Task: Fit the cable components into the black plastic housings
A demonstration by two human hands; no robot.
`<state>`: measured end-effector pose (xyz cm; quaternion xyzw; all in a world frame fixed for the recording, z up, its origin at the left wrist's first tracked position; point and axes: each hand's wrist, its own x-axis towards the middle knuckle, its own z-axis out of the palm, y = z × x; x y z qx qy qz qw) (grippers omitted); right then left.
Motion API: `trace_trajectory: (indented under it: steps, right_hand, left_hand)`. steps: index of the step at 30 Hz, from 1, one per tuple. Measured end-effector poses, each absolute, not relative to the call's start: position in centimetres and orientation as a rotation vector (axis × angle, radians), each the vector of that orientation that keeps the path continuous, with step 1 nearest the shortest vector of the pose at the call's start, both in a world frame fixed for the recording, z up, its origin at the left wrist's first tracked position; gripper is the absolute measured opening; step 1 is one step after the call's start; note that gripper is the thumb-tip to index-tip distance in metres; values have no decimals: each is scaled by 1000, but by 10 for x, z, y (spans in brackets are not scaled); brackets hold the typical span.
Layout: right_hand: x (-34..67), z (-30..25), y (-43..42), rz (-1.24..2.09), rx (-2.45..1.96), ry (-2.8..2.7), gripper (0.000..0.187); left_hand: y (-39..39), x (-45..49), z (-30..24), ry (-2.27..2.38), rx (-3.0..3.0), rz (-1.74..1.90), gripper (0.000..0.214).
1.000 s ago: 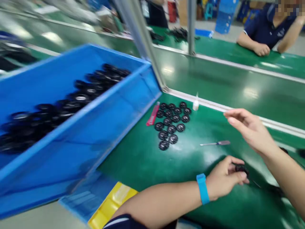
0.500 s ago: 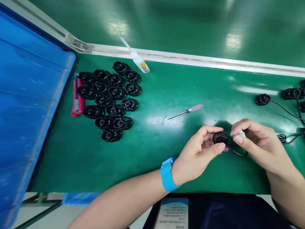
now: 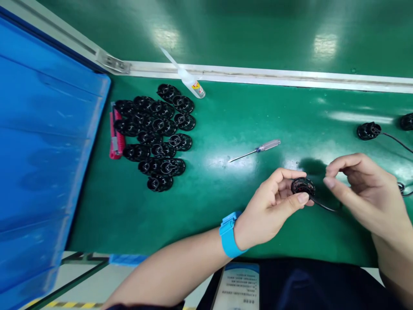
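Observation:
My left hand (image 3: 271, 206), with a blue strap on its wrist, grips a round black plastic part (image 3: 302, 186) between thumb and fingers. The part's open side faces up, and a thin black cable (image 3: 325, 207) runs from it toward the right. Just right of the part, my right hand (image 3: 368, 189) is held in the air, thumb and forefinger tips brought together. Whether anything small sits in that pinch I cannot make out. A screwdriver (image 3: 254, 150) with a clear handle lies on the green bench beyond my left hand.
Several similar black parts (image 3: 161, 150) cluster at the left, beside a red utility knife (image 3: 116, 133). A white glue bottle (image 3: 192, 84) leans on the white rail. Another cabled black part (image 3: 368, 131) lies at right. A blue panel (image 3: 48, 137) stands along the left.
My right hand has drawn away to the right from the black part, and its thumb and forefinger have come together. My left hand keeps its hold. The camera view has shifted slightly.

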<state>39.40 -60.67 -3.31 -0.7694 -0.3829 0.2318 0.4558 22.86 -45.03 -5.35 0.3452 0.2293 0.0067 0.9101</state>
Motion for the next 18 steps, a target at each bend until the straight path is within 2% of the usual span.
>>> trace_trajectory:
  steps: [2, 5, 6, 8, 11, 18]
  right_hand:
    - [395, -33, -609, 430, -1949, -891, 8]
    - [392, -33, -612, 321, -1936, -894, 24]
    - [390, -33, -612, 316, -1900, -907, 22]
    - [385, -32, -611, 323, -1828, -925, 3]
    - [377, -31, -609, 341, -1745, -1006, 22]
    - [362, -33, -599, 220, -1680, -1199, 33]
  left_hand:
    - [-450, 229, -54, 466, 713, 27, 37]
    - [-450, 229, -55, 462, 727, 43, 37]
    - [-450, 229, -55, 460, 740, 49, 37]
    - [-449, 230, -55, 443, 769, 66, 36]
    - [-448, 230, -54, 426, 801, 91, 32]
    - [-449, 232, -55, 430, 815, 124, 28]
